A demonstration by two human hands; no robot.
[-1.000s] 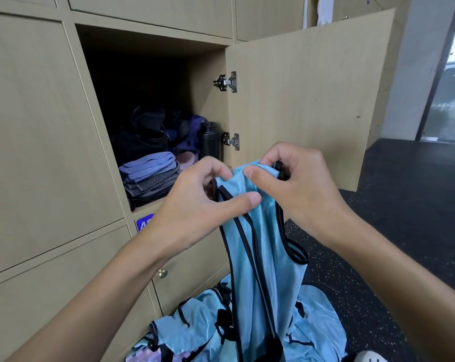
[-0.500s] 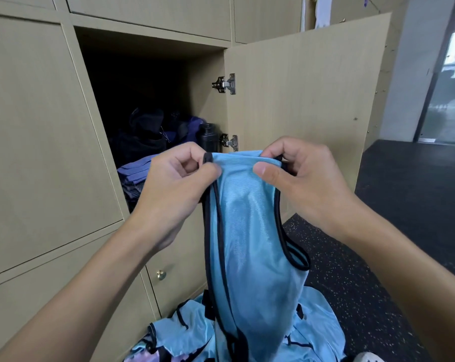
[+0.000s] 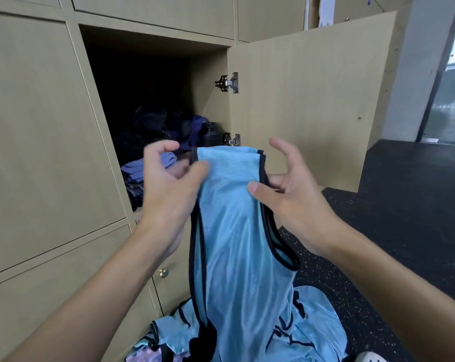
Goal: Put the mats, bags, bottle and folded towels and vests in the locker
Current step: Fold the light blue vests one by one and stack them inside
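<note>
A light blue mesh vest [image 3: 236, 231] with dark trim hangs upright in front of the open locker [image 3: 153, 100]. My left hand [image 3: 169, 189] pinches its upper left edge between thumb and fingers. My right hand [image 3: 291, 189] has its thumb on the vest's right edge and its fingers spread apart behind it. Inside the locker lie folded purple and grey towels [image 3: 135, 173], dark bags [image 3: 148, 129] and a black bottle [image 3: 211, 133]. More blue vests [image 3: 307, 333] are heaped on the floor below.
The locker door [image 3: 309, 100] stands open to the right, close behind my right hand. Closed locker doors [image 3: 38, 126] fill the left, one below with a brass knob [image 3: 163, 273]. Dark speckled floor [image 3: 403, 218] spreads to the right. A white shoe tip [image 3: 367, 357] shows at the bottom.
The vest's top edge has been spread wider and flat. My right hand has loosened its pinch and its fingers have spread. My left hand has shifted slightly left and lower.
</note>
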